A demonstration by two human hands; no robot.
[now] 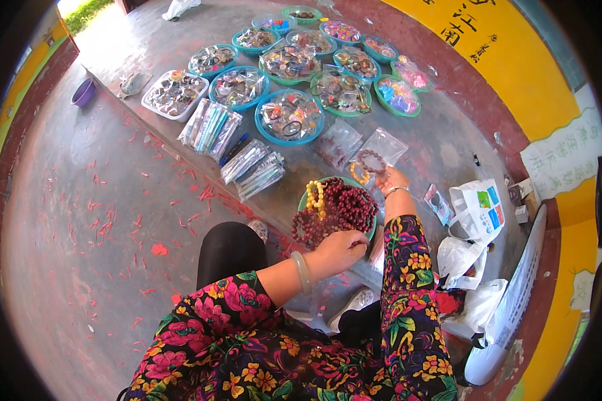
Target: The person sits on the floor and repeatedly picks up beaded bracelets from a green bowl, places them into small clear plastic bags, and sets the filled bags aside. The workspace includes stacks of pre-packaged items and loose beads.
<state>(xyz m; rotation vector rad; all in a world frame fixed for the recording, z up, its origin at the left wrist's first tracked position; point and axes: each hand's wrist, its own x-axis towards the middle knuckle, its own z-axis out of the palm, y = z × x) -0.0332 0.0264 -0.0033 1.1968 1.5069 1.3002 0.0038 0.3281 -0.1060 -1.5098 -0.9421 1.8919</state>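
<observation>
My right hand point(392, 180) reaches past a green bowl point(304, 202), its fingers closed at the edge of a brown beaded bracelet point(368, 154). Beside that bracelet is an orange-yellow beaded bracelet point(362, 180). Both show against a clear plastic bag point(389, 144) on the floor. Dark red bead strings point(348, 204) fill the bowl, with a string of yellow beads point(316, 194) on top. Over the bowl's near edge, my left hand point(338, 252) has its fingers curled together; what they may pinch is hidden. A pale bangle point(301, 271) circles the left wrist.
Several basins of bagged trinkets point(289, 115) stand farther off on the floor. Wrapped bundles point(211, 127) lie left of them. White plastic bags point(471, 214) and a long pale board point(508, 314) sit along the right wall. Red scraps point(159, 249) litter the left floor.
</observation>
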